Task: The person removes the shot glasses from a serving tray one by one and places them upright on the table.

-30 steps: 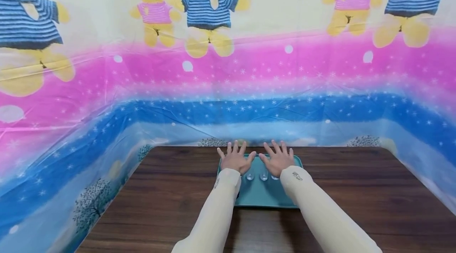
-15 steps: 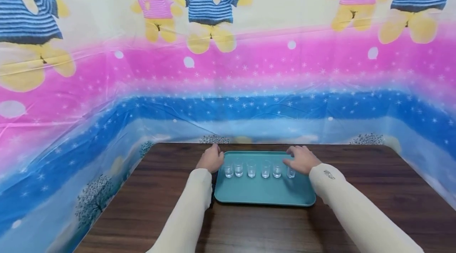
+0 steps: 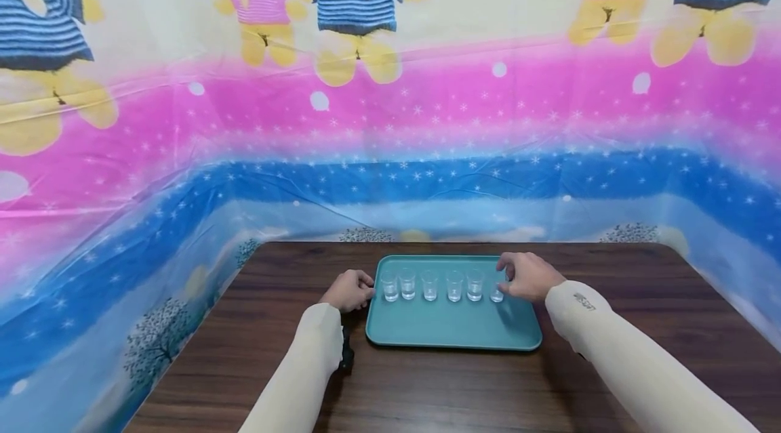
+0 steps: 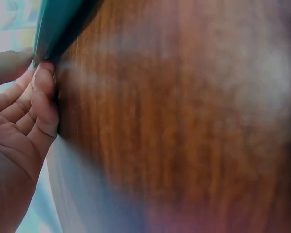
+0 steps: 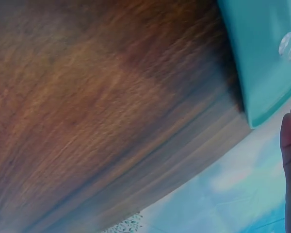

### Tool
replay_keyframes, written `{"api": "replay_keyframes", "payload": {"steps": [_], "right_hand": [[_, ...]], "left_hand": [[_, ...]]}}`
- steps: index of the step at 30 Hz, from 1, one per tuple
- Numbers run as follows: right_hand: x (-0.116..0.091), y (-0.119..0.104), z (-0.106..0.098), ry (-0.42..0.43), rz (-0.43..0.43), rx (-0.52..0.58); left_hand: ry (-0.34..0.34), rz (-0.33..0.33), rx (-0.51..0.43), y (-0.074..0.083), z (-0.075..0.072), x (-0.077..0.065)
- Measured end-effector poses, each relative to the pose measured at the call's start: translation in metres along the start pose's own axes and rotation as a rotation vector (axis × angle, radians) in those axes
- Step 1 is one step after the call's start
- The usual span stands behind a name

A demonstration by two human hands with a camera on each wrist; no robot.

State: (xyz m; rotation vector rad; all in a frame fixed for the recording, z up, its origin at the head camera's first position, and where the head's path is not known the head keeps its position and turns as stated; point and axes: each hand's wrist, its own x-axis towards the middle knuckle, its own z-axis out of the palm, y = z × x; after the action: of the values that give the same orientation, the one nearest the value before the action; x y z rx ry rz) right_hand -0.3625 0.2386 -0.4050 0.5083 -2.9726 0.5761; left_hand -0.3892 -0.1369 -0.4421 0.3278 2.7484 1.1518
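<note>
A row of several small clear shot glasses [image 3: 430,286] stands upright along the back half of the green tray [image 3: 454,335]. Beside the tray's left edge is my left hand [image 3: 349,291]; in the left wrist view its thumb and curled fingers [image 4: 44,80] pinch the rim of the tray [image 4: 58,24]. My right hand [image 3: 532,276] hovers over the tray's right back corner, its fingers loosely bent beside the rightmost shot glass [image 3: 497,295] and covering part of it. In the right wrist view the fingers [image 5: 289,133] look fairly straight, apart from the shot glass [image 5: 289,46].
The tray lies on a dark brown wooden table [image 3: 293,324] with rounded far corners. Behind and on both sides hangs a printed curtain [image 3: 427,114] with bears and snowflakes. A small black object [image 3: 346,352] shows at the left sleeve's cuff.
Both hands, spread flat over the middle of the tray a second ago, have parted to its two sides. The left hand has since come lower along the left edge, and its fingers have curled at the rim.
</note>
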Motion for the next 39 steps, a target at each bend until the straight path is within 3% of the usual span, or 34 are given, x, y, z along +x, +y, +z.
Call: {"api": "replay_keyframes", "payload": {"steps": [7,16,22,28,34,39], "right_hand": [[0.007,0.002,-0.001,-0.009,-0.037,0.025],[0.012,0.014,-0.012,0.044,-0.041,0.039],[0.02,0.027,-0.023,0.089,0.003,0.044],[0.025,0.044,-0.036,0.119,0.042,0.038],[0.029,0.073,-0.029,0.138,0.07,0.005],[0.034,0.085,-0.021,0.125,0.055,0.019]], "left_hand": [[-0.021,-0.037,0.013,0.001,0.002,0.003],[-0.054,0.002,0.021,0.004,-0.002,0.005],[-0.075,-0.022,0.018,0.007,-0.003,0.003],[-0.079,-0.005,-0.004,0.004,0.002,0.001],[-0.119,0.031,-0.009,0.0,0.003,0.002],[-0.111,0.033,-0.015,-0.001,-0.003,0.004]]}}
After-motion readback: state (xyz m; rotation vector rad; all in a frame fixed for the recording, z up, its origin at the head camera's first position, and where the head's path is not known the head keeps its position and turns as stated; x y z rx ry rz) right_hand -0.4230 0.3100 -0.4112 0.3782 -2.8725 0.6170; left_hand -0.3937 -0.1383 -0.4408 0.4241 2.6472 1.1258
